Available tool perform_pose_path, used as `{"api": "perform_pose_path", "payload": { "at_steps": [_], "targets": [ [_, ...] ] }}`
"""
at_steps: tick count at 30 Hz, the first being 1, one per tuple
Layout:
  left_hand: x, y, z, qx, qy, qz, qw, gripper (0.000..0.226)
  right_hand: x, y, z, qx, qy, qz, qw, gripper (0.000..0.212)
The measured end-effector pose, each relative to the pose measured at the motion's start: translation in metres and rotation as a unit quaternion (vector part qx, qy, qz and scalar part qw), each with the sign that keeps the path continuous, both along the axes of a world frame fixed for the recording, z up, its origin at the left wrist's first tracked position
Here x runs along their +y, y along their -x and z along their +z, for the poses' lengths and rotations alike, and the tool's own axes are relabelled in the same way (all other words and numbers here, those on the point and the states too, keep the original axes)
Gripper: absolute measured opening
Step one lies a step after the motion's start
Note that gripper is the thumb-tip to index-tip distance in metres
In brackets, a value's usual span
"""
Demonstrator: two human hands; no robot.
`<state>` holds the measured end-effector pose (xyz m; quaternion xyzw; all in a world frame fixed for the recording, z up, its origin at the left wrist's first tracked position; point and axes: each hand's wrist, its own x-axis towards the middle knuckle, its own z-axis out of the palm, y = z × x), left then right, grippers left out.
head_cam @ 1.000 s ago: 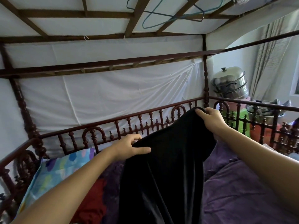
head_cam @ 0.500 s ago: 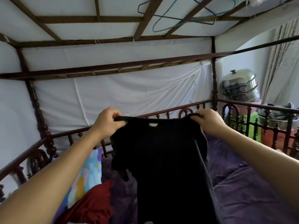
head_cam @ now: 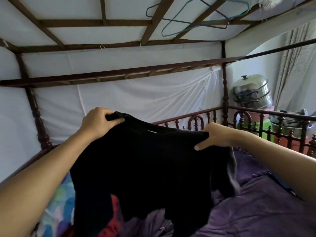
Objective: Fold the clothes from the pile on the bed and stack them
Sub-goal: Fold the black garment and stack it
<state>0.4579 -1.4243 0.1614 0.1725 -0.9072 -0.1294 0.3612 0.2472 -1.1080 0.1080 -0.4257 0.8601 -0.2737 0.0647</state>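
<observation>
The black shirt (head_cam: 153,161) hangs in the air above the bed, front toward the camera. The left hand (head_cam: 100,122) grips one shoulder with curled fingers. The right hand (head_cam: 217,135) pinches the other shoulder, thumb laid across the cloth.

Half a second ago the top edge ran level between the hands. Now the left hand is higher and the right lower, so the shirt slants.

Below lie a purple blanket (head_cam: 256,211), a red garment (head_cam: 112,224) and a colourful pillow (head_cam: 58,200). A carved wooden rail (head_cam: 188,118) edges the bed and white cloth (head_cam: 136,100) drapes its frame. Hangers (head_cam: 196,16) hang overhead, and steel pots (head_cam: 253,94) are stacked beyond the corner.
</observation>
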Motion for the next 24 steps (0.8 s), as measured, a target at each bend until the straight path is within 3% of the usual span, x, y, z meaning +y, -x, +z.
{"api": "perform_pose_path", "payload": {
  "at_steps": [1, 3, 6, 10, 12, 14, 16, 20, 22, 24],
  "targets": [
    [-0.001, 0.0, 0.001, 0.007, -0.074, -0.059, 0.996, 0.025, -0.001, 0.002, -0.004, 0.02, 0.0, -0.011, 1.0, 0.029],
    [-0.001, -0.003, 0.003, 0.01, -0.214, -0.16, 0.963, 0.011, -0.003, 0.005, -0.012, 0.014, 0.084, -0.023, 0.996, 0.013],
    [-0.006, -0.001, -0.011, 0.009, -0.289, -0.19, 0.938, 0.011, -0.004, 0.005, -0.024, -0.06, 0.192, -0.036, 0.979, 0.008],
    [-0.014, 0.017, -0.052, 0.08, -0.219, -0.101, 0.967, 0.021, -0.008, -0.01, -0.034, -0.041, 0.197, -0.044, 0.979, 0.011],
    [-0.021, 0.015, -0.063, 0.042, -0.209, -0.126, 0.969, 0.019, 0.0, -0.025, -0.031, -0.139, 0.23, -0.038, 0.962, 0.016],
    [-0.033, 0.006, -0.064, -0.052, -0.237, -0.169, 0.955, 0.012, 0.01, -0.04, -0.031, -0.269, 0.245, -0.011, 0.931, 0.017],
    [-0.054, -0.001, -0.06, -0.102, -0.27, -0.187, 0.939, 0.011, 0.013, -0.055, -0.036, -0.328, 0.241, 0.024, 0.913, 0.022],
    [-0.103, 0.021, -0.06, -0.054, -0.236, -0.111, 0.964, 0.027, 0.0, -0.072, -0.064, -0.32, 0.23, 0.059, 0.917, 0.031],
    [-0.109, 0.05, -0.079, -0.061, -0.174, -0.046, 0.982, 0.017, -0.01, -0.069, -0.083, -0.313, 0.223, 0.053, 0.922, 0.044],
    [-0.099, 0.084, -0.109, -0.081, -0.1, -0.002, 0.992, 0.013, -0.013, -0.058, -0.112, -0.31, 0.217, 0.034, 0.925, 0.04]
  ]
}}
